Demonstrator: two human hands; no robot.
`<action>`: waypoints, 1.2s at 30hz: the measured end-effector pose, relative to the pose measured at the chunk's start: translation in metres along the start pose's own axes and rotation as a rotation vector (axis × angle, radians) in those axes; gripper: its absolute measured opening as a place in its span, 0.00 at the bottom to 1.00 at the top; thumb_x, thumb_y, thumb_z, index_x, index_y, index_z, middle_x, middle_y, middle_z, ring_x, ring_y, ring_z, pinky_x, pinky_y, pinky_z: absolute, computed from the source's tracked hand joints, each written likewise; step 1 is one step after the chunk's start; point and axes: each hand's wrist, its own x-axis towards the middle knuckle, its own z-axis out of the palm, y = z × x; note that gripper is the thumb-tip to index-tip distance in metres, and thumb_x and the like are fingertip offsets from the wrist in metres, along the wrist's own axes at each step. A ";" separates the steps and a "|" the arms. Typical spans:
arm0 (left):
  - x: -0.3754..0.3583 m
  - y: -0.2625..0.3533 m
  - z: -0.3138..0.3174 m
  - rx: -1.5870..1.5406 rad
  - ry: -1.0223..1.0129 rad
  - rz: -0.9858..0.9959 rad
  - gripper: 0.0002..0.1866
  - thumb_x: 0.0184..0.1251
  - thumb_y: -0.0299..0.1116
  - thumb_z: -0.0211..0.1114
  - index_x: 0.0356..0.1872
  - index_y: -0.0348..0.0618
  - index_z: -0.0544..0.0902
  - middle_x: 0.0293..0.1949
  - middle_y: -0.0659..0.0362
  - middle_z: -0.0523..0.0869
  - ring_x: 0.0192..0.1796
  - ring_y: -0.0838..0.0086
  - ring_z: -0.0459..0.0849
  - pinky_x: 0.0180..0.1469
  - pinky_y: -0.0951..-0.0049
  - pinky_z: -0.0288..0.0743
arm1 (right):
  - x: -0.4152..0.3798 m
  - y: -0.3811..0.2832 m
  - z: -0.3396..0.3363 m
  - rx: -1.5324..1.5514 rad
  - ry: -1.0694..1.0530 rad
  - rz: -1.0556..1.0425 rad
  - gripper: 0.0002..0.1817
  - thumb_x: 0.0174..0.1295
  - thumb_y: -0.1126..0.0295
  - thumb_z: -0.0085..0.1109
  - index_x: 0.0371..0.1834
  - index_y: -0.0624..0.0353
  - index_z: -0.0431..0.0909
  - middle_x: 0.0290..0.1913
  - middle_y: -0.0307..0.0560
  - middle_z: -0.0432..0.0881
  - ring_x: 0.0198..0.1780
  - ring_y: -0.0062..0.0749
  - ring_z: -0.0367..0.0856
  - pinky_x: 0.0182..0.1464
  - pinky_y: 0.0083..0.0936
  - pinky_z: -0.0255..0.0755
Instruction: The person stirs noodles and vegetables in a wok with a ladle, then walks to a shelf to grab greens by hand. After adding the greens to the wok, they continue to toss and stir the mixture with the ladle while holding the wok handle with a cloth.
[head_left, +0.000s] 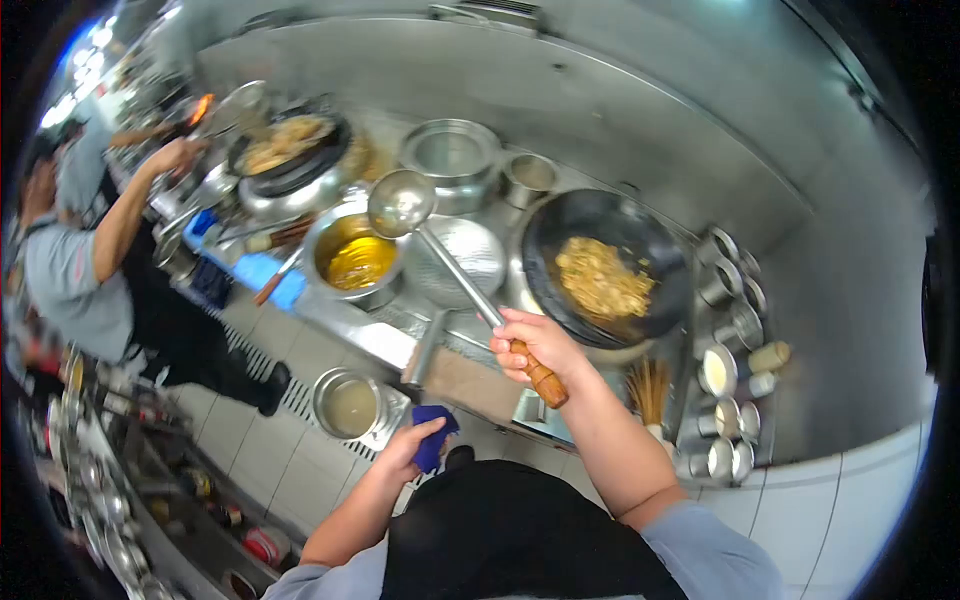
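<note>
My right hand is wrapped round the wooden handle of a long metal ladle. The ladle's bowl hangs by the rim of a pot of yellow oil, beside a round perforated metal tray. Right of the ladle, a black wok sits on the stove with cooked, yellowish-brown food in it. Down near my apron, my left hand grips a folded dark blue cloth.
Behind stand a wide metal pot and a smaller one. Seasoning containers line the right side, near a bamboo brush. At left a co-worker reaches toward another wok. A pot of cloudy liquid stands low in front.
</note>
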 end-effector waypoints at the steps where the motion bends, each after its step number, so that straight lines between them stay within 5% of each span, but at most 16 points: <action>1: 0.002 0.004 0.003 -0.005 -0.029 0.001 0.18 0.59 0.42 0.68 0.41 0.39 0.76 0.30 0.59 0.80 0.26 0.75 0.78 0.26 0.75 0.73 | -0.018 -0.003 -0.004 0.068 -0.024 -0.001 0.07 0.62 0.74 0.53 0.41 0.57 0.67 0.24 0.36 0.70 0.16 0.17 0.66 0.15 0.19 0.60; 5: 0.011 0.011 0.018 0.005 -0.089 -0.028 0.17 0.60 0.40 0.66 0.42 0.40 0.75 0.29 0.58 0.79 0.25 0.74 0.77 0.24 0.77 0.71 | -0.101 -0.016 -0.024 -0.065 0.137 -0.161 0.19 0.63 0.75 0.51 0.57 0.61 0.65 0.24 0.37 0.69 0.15 0.16 0.64 0.13 0.17 0.59; 8: 0.020 0.015 0.029 0.064 -0.127 -0.069 0.17 0.60 0.40 0.66 0.42 0.40 0.75 0.29 0.58 0.79 0.25 0.74 0.78 0.25 0.77 0.72 | -0.145 -0.027 -0.029 -0.488 0.401 -0.246 0.30 0.60 0.79 0.50 0.69 0.61 0.58 0.24 0.36 0.70 0.14 0.15 0.65 0.15 0.15 0.60; 11: 0.031 0.018 0.044 0.132 -0.171 -0.111 0.17 0.60 0.41 0.66 0.42 0.40 0.75 0.30 0.59 0.80 0.25 0.75 0.78 0.25 0.77 0.72 | -0.168 -0.024 -0.039 -0.843 0.755 -0.424 0.30 0.60 0.75 0.53 0.68 0.59 0.62 0.27 0.38 0.77 0.16 0.14 0.67 0.19 0.16 0.65; 12: 0.035 0.019 0.048 0.154 -0.184 -0.133 0.18 0.60 0.42 0.66 0.42 0.40 0.76 0.30 0.59 0.80 0.26 0.76 0.78 0.25 0.77 0.72 | -0.177 -0.032 -0.032 -0.996 0.857 -0.396 0.30 0.59 0.75 0.55 0.67 0.61 0.62 0.35 0.47 0.82 0.21 0.24 0.76 0.26 0.21 0.72; 14: 0.042 0.020 0.056 0.192 -0.214 -0.171 0.19 0.60 0.43 0.67 0.43 0.39 0.76 0.31 0.60 0.80 0.26 0.77 0.78 0.25 0.77 0.72 | -0.183 -0.027 -0.050 -1.311 0.965 -0.703 0.31 0.56 0.76 0.56 0.66 0.60 0.64 0.44 0.57 0.81 0.39 0.42 0.83 0.43 0.29 0.74; 16: 0.048 0.020 0.062 0.222 -0.231 -0.181 0.19 0.59 0.43 0.67 0.43 0.39 0.76 0.31 0.60 0.81 0.26 0.78 0.77 0.26 0.78 0.71 | -0.194 -0.033 -0.029 -1.254 1.095 -0.709 0.30 0.56 0.76 0.57 0.66 0.58 0.65 0.48 0.59 0.81 0.43 0.45 0.83 0.46 0.30 0.74; 20: 0.054 0.021 0.071 0.246 -0.236 -0.210 0.19 0.59 0.43 0.67 0.43 0.39 0.77 0.31 0.61 0.81 0.26 0.78 0.77 0.26 0.79 0.71 | -0.209 -0.021 -0.028 -1.173 1.152 -0.781 0.30 0.58 0.77 0.55 0.67 0.57 0.64 0.38 0.53 0.81 0.29 0.32 0.81 0.33 0.22 0.74; 22: 0.055 0.020 0.069 0.245 -0.244 -0.215 0.19 0.59 0.43 0.68 0.44 0.40 0.77 0.31 0.61 0.81 0.26 0.77 0.78 0.26 0.78 0.71 | -0.210 -0.011 -0.027 -0.647 0.922 -0.865 0.31 0.60 0.79 0.52 0.69 0.57 0.61 0.30 0.47 0.77 0.21 0.22 0.73 0.24 0.16 0.68; 23: 0.055 0.019 0.069 0.245 -0.246 -0.217 0.19 0.59 0.43 0.68 0.44 0.40 0.77 0.32 0.60 0.81 0.26 0.77 0.78 0.26 0.78 0.71 | -0.211 -0.008 -0.030 -0.645 0.924 -0.864 0.31 0.60 0.79 0.52 0.69 0.57 0.61 0.30 0.47 0.77 0.21 0.22 0.73 0.24 0.16 0.68; 25: 0.054 0.017 0.069 0.255 -0.223 -0.222 0.19 0.58 0.43 0.68 0.44 0.40 0.77 0.32 0.60 0.82 0.26 0.77 0.78 0.26 0.78 0.71 | -0.213 -0.002 -0.043 -0.056 0.304 -0.713 0.31 0.61 0.80 0.49 0.70 0.57 0.57 0.28 0.45 0.75 0.19 0.18 0.68 0.20 0.13 0.65; 27: 0.051 0.017 0.068 0.268 -0.233 -0.227 0.19 0.59 0.43 0.68 0.44 0.40 0.77 0.32 0.60 0.82 0.26 0.76 0.78 0.26 0.78 0.71 | -0.202 0.017 -0.063 0.069 0.227 -0.689 0.28 0.62 0.78 0.50 0.68 0.60 0.60 0.30 0.46 0.77 0.19 0.18 0.70 0.20 0.14 0.67; 28: 0.050 0.018 0.068 0.278 -0.239 -0.230 0.19 0.59 0.43 0.68 0.44 0.40 0.77 0.32 0.60 0.82 0.27 0.76 0.79 0.27 0.77 0.72 | -0.191 0.028 -0.075 -0.411 0.641 -0.676 0.28 0.63 0.77 0.51 0.68 0.60 0.60 0.26 0.42 0.73 0.15 0.17 0.66 0.17 0.16 0.64; 31: 0.049 0.017 0.064 0.239 -0.240 -0.254 0.19 0.60 0.41 0.66 0.43 0.38 0.75 0.30 0.58 0.80 0.26 0.74 0.78 0.25 0.74 0.73 | -0.178 0.054 -0.089 -0.993 1.051 -0.696 0.27 0.63 0.76 0.52 0.68 0.58 0.61 0.20 0.34 0.68 0.11 0.16 0.62 0.13 0.19 0.59; 33: 0.047 0.018 0.063 0.224 -0.247 -0.250 0.19 0.60 0.41 0.66 0.43 0.38 0.75 0.31 0.58 0.80 0.26 0.74 0.78 0.25 0.74 0.73 | -0.185 0.061 -0.081 -0.670 1.009 -0.389 0.27 0.63 0.77 0.51 0.67 0.58 0.61 0.20 0.33 0.67 0.12 0.15 0.63 0.13 0.18 0.59; 36: 0.046 0.016 0.054 0.216 -0.251 -0.249 0.19 0.60 0.41 0.66 0.44 0.38 0.74 0.31 0.58 0.80 0.26 0.74 0.78 0.25 0.74 0.73 | -0.188 0.069 -0.084 -0.637 1.041 -0.376 0.26 0.63 0.77 0.51 0.66 0.60 0.62 0.20 0.34 0.68 0.13 0.15 0.63 0.13 0.18 0.59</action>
